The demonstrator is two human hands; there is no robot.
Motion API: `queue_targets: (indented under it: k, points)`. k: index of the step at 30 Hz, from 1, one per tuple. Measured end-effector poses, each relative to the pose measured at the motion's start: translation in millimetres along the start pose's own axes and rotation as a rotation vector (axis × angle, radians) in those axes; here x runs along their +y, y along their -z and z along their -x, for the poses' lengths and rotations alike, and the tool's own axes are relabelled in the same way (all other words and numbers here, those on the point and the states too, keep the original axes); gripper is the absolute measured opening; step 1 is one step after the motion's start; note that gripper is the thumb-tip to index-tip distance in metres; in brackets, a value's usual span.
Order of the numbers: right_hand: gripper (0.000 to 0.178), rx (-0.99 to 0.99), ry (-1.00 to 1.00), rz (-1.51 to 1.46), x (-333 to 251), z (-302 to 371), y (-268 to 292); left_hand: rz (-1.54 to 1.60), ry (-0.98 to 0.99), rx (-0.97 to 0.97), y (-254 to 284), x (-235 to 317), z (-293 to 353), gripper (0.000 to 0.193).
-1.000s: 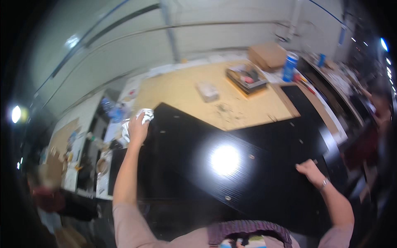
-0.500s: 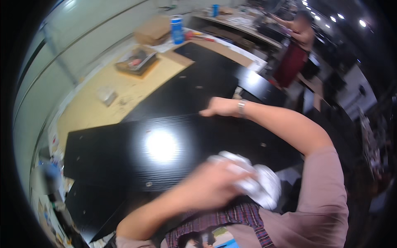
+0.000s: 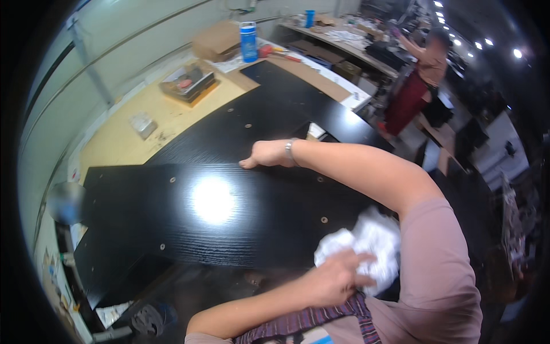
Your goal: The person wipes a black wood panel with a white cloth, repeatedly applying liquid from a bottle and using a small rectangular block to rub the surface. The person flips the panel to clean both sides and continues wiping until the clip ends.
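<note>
Left hand clutches a cloth; right hand grips, at twelve o'clock, the panel, whose long axis runs nine to three.

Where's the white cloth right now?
In the head view, the white cloth is lower right, in the left hand, near the top black board.

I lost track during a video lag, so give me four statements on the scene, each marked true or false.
1. The left hand holds a white cloth. True.
2. The right hand holds the cloth too. False: it is at the far edge of the front black panel.
3. The blue bottle stands upright. True.
4. The pale block lies on the front black panel. False: it lies on the yellow board.
</note>
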State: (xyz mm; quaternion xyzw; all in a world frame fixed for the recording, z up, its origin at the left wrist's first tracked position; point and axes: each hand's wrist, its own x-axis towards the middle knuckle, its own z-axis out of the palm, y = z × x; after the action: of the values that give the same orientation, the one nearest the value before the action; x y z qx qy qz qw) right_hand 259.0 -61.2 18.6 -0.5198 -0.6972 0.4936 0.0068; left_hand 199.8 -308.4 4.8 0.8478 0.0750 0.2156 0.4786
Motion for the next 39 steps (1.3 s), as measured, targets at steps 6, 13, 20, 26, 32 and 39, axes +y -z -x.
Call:
queue_targets:
  k: [6, 13, 20, 26, 32, 39]
  points:
    - [0.051, 0.035, 0.099, -0.059, -1, -4, -13, 0.890, 0.340, 0.556, -21, 0, 80, 0.026]
    - [0.055, 0.101, 0.097, -0.122, 15, -6, -20, 0.785, 0.636, 1.316, -47, 6, 145, 0.032]
    - [0.051, 0.301, 0.102, 0.185, 7, 24, -29, 0.624, 0.712, 1.602, -14, -12, 143, 0.017]
    - [0.048, 0.442, 0.121, 0.148, 34, 63, 11, 0.690, 0.738, 1.386, 6, -33, 124, 0.027]
    - [0.050, 0.775, 0.056, 0.029, 116, 136, 49, 0.587, 0.713, 0.898, 38, -52, 62, 0.030]
    - [0.047, 1.073, 0.166, -0.481, 263, 206, 106, 0.457, 0.602, 0.547, 58, -110, -87, 0.042]
